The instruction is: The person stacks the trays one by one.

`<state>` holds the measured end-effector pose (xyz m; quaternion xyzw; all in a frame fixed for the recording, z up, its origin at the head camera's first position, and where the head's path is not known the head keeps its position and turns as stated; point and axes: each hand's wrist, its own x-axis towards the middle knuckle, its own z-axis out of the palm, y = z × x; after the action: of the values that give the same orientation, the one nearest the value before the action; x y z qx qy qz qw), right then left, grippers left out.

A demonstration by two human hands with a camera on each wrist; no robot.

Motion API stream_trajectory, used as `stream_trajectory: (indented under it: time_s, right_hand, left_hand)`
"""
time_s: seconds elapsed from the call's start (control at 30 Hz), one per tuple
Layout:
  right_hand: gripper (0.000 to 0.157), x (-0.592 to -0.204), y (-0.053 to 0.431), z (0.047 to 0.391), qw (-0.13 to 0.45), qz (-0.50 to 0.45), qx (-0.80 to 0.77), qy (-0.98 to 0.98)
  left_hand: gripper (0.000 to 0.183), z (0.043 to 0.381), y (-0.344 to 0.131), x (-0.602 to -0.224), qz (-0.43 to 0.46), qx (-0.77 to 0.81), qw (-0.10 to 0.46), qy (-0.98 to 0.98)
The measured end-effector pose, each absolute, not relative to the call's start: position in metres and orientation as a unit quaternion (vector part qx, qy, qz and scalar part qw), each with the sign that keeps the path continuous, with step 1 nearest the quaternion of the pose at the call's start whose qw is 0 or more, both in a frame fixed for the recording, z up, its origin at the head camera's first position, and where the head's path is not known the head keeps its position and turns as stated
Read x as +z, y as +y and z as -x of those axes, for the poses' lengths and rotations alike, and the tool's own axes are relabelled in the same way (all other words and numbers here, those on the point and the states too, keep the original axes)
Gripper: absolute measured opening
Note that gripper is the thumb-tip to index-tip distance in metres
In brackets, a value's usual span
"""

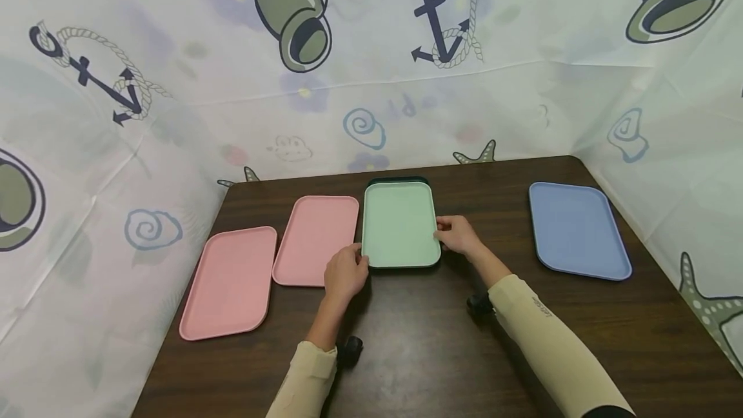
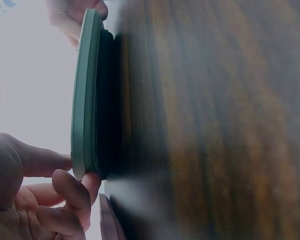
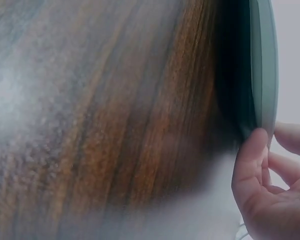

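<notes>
Lying over a dark green tray [image 1: 398,179], the light green tray [image 1: 402,224] ran lengthwise away from the person, pinched at its left edge by the left hand [image 1: 346,271] and its right by the right hand [image 1: 456,235].

On a table [image 1: 418,347], 2 trays [image 1: 232,282] left, upper tray [image 1: 402,224] over lower tray [image 1: 399,179] between, lone tray [image 1: 579,231] right

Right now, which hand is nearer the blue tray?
Right. Both are left of the blue tray: the right hand holds the pale green tray by its right edge, the left hand, farther, by its left.
</notes>
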<state>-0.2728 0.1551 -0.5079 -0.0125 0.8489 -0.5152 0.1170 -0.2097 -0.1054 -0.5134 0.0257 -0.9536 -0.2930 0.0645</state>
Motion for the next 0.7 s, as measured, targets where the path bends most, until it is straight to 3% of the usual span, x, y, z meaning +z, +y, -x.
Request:
stream_trajectory:
  time_s: [0.7]
  right_hand:
    - [0.051,-0.506,0.156,0.28,0.077,0.053,-0.497,0.863]
  left_hand:
    - [0.033,0.231,-0.101,-0.511,0.003,-0.241,0.074,-0.968]
